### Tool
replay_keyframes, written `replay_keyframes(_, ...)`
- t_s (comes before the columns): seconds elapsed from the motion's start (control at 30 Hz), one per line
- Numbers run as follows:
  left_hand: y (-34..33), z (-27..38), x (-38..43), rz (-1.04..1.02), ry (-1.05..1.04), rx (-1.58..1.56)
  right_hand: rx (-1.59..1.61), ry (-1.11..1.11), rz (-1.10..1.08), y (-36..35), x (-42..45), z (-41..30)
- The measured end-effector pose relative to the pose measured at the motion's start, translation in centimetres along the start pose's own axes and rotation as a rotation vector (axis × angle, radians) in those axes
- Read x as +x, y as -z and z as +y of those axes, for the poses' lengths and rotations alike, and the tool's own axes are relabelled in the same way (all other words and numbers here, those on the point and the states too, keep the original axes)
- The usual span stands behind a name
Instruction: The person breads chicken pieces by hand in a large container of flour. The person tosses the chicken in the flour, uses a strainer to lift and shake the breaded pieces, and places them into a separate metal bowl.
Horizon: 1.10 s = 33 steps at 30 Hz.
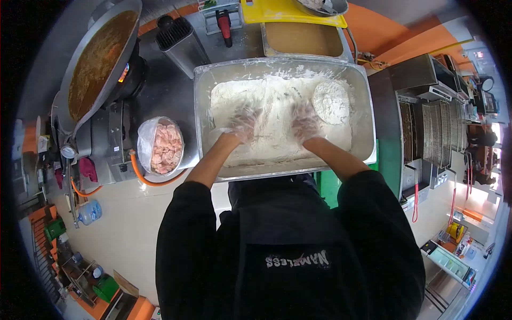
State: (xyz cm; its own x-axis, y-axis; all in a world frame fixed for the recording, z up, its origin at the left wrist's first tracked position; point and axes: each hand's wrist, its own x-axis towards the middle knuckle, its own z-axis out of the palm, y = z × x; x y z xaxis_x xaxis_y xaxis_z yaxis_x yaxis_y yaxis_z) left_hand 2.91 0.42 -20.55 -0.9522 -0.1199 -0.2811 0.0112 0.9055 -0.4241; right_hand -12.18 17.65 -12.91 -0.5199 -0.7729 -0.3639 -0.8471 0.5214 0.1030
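Note:
A deep rectangular steel pan [204, 120] lies before me, its bottom covered with white flour [276, 94]. Both of my hands wear clear plastic gloves and are down in the flour, blurred by motion. My left hand [245, 122] is left of the pan's middle. To its right, and apart from it, is my right hand [306, 122]. Blur and flour hide the fingers, so I cannot tell whether they grip anything. A round flour-coated piece [331, 103], perhaps a sieve or bowl, rests in the pan just beyond my right hand.
Left of the pan stands a plastic-lined bowl of raw meat pieces [167, 148]. A large wok of brown oil [100, 60] sits over a lit burner at far left. Behind are a knife holder [182, 44], another pan [304, 38] and a yellow board [276, 12]. Fryer baskets [437, 134] hang at right.

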Motion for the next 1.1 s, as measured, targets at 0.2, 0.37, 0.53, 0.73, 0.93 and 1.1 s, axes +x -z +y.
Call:
replay_keyframes(0.2,6.2,-3.4,0.7,-0.005,-0.166,-0.049,-0.094,-0.079,0.035,4.1,3.6,1.0)
replay_keyframes(0.37,3.8,-2.9,-1.9,0.312,-0.158,-0.407,-0.085,0.175,0.033,-4.6,0.2,4.1)
replay_keyframes(0.53,7.6,-2.3,-5.0,-0.094,-0.408,-0.459,-0.38,0.494,-0.435,2.5,-6.3,4.7)
replay_keyframes(0.73,6.8,1.3,-4.0,-0.217,-0.404,-1.102,0.318,0.656,-0.382,2.6,-4.8,1.2)
replay_keyframes(0.93,5.7,1.0,-3.6,0.119,-0.591,-0.892,0.422,0.691,-0.244,1.8,-3.5,-1.5)
replay_keyframes(1.1,8.2,-1.3,-3.6,-0.585,0.176,-1.976,0.591,0.437,-0.207,8.0,-4.7,0.4)
